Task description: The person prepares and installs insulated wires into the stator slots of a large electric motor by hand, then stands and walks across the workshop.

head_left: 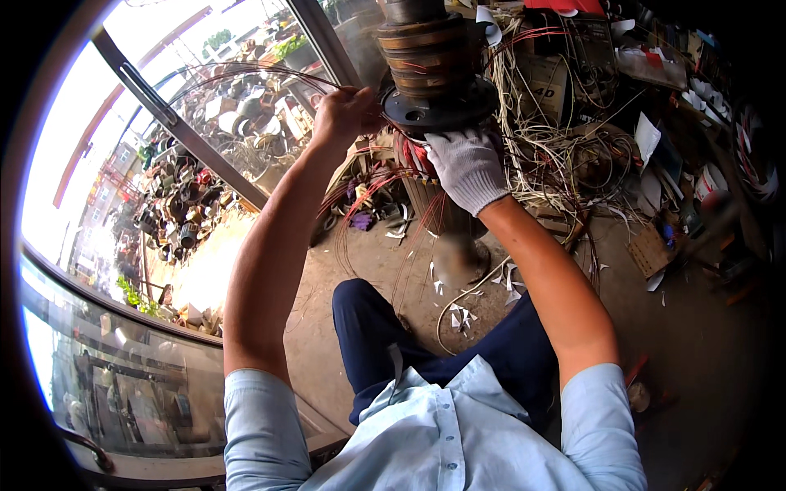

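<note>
A heavy round machine part with stacked copper-brown rings [427, 53] and a black flange [422, 113] stands upright in front of me. To its left my bare left hand [342, 114] is closed on a bundle of thin wires [237, 67], which arcs away to the left. Just below the flange is my right hand [468, 168] in a pale knitted glove, its fingers curled in and partly hidden. What they hold is out of sight. Beside the glove, red wires [409, 155] gather under the flange, and loose red strands [356, 196] hang down on the left.
Tangled pale cables [544, 155] are heaped to the right, with cardboard and scraps beyond. Paper bits [461, 317] and a white cord [442, 327] lie on the concrete floor [319, 286]. A framed glass door [176, 123] stands at my left; scrap piles [188, 192] show outside.
</note>
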`<state>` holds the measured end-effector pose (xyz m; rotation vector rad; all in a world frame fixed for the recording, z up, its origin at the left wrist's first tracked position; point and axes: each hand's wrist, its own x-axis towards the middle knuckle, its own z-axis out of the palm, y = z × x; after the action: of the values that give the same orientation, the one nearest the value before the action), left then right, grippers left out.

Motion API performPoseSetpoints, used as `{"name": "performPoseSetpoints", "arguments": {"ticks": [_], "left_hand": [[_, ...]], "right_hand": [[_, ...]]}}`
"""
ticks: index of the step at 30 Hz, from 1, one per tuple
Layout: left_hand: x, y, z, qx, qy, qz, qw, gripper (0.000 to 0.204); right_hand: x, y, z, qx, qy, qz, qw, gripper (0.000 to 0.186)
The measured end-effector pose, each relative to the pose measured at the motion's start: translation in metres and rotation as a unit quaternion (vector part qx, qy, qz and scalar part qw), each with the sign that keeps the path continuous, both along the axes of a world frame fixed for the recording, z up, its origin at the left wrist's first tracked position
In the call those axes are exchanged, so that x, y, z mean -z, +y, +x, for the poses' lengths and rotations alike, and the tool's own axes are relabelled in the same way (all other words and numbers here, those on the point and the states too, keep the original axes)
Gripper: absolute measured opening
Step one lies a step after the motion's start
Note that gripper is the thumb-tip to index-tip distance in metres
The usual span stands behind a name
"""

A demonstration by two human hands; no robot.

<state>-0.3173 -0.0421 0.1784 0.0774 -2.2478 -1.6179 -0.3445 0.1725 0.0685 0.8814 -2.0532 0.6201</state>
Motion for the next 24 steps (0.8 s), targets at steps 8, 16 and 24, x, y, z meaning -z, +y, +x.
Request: {"name": "performPoseSetpoints", "arguments": {"ticks": [8, 16, 24], "left_hand": [[-0.006, 0.004, 0.006, 0.001, -0.019, 0.002, 1.0, 0.03], [-0.014, 0.028, 0.062, -0.028, -0.063, -0.564, 0.823, 0.037], [-0.024, 0.006, 0.025, -0.048, 0.179, -0.865, 0.467, 0.032]], "right_hand": [[0.008, -0.042, -0.023, -0.049, -0.007, -0.089, 0.995, 0.012], [0.018, -0.04, -0.033, 0.018, 0.065, -0.029, 0.997, 0.011], [0.012, -0.046, -0.022, 0.03, 0.049, -0.028, 0.998, 0.009]]}}
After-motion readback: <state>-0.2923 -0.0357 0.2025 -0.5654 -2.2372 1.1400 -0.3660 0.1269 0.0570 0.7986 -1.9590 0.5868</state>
